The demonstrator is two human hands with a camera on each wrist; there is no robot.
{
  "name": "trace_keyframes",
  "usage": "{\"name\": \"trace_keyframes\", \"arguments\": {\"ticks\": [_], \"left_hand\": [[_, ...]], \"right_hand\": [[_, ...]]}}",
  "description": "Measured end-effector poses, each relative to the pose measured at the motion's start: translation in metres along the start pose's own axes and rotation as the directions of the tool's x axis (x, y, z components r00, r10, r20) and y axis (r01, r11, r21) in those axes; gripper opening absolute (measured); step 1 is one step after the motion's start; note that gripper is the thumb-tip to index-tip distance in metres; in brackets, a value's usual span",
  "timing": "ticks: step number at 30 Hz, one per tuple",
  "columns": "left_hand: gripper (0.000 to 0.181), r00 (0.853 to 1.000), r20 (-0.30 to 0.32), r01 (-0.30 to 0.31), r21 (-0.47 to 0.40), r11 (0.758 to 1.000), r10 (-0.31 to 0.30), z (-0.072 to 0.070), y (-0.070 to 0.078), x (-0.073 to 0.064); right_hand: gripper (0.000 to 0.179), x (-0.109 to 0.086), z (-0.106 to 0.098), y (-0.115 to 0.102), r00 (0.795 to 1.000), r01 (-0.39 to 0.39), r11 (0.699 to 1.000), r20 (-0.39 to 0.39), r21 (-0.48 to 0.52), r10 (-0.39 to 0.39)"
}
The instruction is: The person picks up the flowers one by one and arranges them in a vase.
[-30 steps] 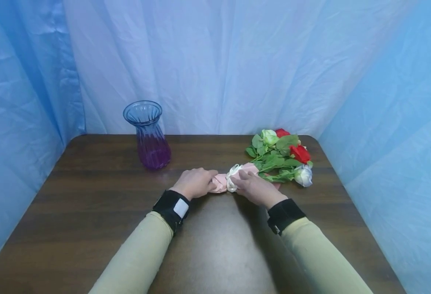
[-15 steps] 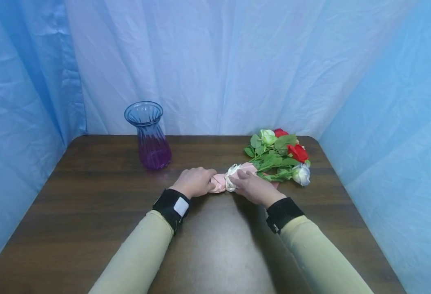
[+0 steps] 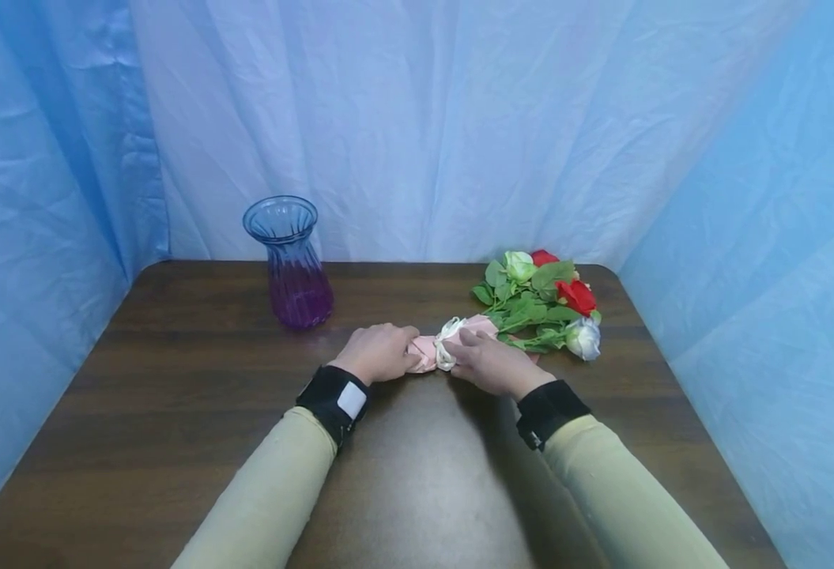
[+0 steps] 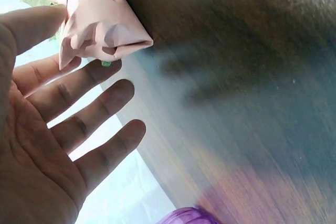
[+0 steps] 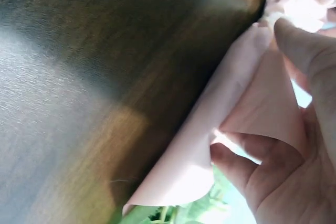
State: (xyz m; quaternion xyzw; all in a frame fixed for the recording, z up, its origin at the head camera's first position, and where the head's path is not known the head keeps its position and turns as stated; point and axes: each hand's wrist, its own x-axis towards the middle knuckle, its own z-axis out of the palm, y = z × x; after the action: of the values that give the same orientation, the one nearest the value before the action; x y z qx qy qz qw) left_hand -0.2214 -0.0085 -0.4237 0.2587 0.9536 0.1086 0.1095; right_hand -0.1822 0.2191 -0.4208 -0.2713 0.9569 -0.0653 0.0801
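Observation:
A bouquet of artificial-looking roses point(image 3: 576, 296) in pink wrapping paper point(image 3: 479, 325) lies on the table, blooms to the right. A white ribbon point(image 3: 447, 344) ties its wrapped stems. In the head view my left hand point(image 3: 379, 352) holds the paper's narrow left end. The left wrist view shows that hand's thumb and index finger point(image 4: 50, 72) about the paper point(image 4: 102, 17), the other fingers spread loosely. My right hand point(image 3: 491, 363) grips the wrapped part beside the ribbon; in the right wrist view its thumb point(image 5: 299, 43) lies by the knot and its fingers go round the paper.
A fluted glass vase point(image 3: 296, 273), blue above and purple below, stands upright at the table's back left. Light blue curtains point(image 3: 388, 118) hang behind and along both sides of the dark wooden table point(image 3: 139, 411).
Between one second and half a second ago the bouquet shifts very slightly left. Both hands keep their places on it, and since then hardly anything differs.

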Motion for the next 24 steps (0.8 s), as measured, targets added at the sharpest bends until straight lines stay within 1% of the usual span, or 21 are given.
{"name": "trace_keyframes", "arguments": {"ticks": [5, 8, 10, 11, 12, 15, 17, 18, 19, 21, 24], "left_hand": [[0.039, 0.998, -0.047, -0.03, 0.029, 0.999, 0.031, 0.003, 0.003, 0.001], [0.04, 0.997, -0.057, -0.045, 0.038, 0.998, 0.047, 0.003, 0.005, 0.002], [0.041, 0.996, -0.065, -0.054, 0.044, 0.998, 0.057, 0.004, 0.006, 0.003], [0.04, 0.996, -0.07, -0.058, 0.046, 0.997, 0.061, 0.004, 0.006, 0.004], [0.041, 0.995, -0.076, -0.061, 0.046, 0.997, 0.065, 0.005, 0.007, 0.004], [0.035, 0.991, -0.106, -0.076, 0.049, 0.996, 0.081, 0.005, 0.01, 0.004], [0.031, 0.988, -0.123, -0.085, 0.054, 0.995, 0.091, 0.005, 0.012, 0.004], [0.028, 0.986, -0.133, -0.09, 0.059, 0.994, 0.097, 0.005, 0.012, 0.005], [0.025, 0.985, -0.14, -0.095, 0.064, 0.993, 0.103, 0.005, 0.013, 0.005], [0.021, 0.982, -0.15, -0.105, 0.072, 0.992, 0.114, 0.005, 0.014, 0.007], [0.019, 0.978, -0.164, -0.116, 0.081, 0.99, 0.128, 0.005, 0.015, 0.01]], "right_hand": [[0.05, 0.003, -0.011, 0.001, 0.997, -0.001, 0.998, 0.077, 0.064, -0.004], [0.05, 0.005, -0.021, 0.003, 0.995, 0.008, 0.996, 0.103, 0.093, -0.018], [0.049, 0.005, -0.027, 0.004, 0.995, 0.039, 0.994, 0.086, 0.098, -0.048], [0.047, 0.005, -0.029, 0.005, 0.995, 0.073, 0.994, 0.068, 0.082, -0.079], [0.044, 0.005, -0.03, 0.007, 0.99, 0.129, 0.991, 0.055, 0.034, -0.131], [0.033, 0.006, -0.034, 0.01, 0.974, 0.222, 0.974, -0.02, -0.049, -0.224], [0.026, 0.006, -0.037, 0.011, 0.969, 0.235, 0.967, -0.054, -0.1, -0.241], [0.026, 0.006, -0.038, 0.011, 0.973, 0.211, 0.972, -0.068, -0.102, -0.218], [0.026, 0.005, -0.04, 0.01, 0.982, 0.163, 0.984, -0.085, -0.071, -0.168], [0.029, 0.006, -0.044, 0.01, 0.992, 0.082, 0.995, -0.091, -0.062, -0.087], [0.034, 0.009, -0.049, 0.011, 0.996, -0.035, 0.999, -0.088, -0.023, 0.033]]}}
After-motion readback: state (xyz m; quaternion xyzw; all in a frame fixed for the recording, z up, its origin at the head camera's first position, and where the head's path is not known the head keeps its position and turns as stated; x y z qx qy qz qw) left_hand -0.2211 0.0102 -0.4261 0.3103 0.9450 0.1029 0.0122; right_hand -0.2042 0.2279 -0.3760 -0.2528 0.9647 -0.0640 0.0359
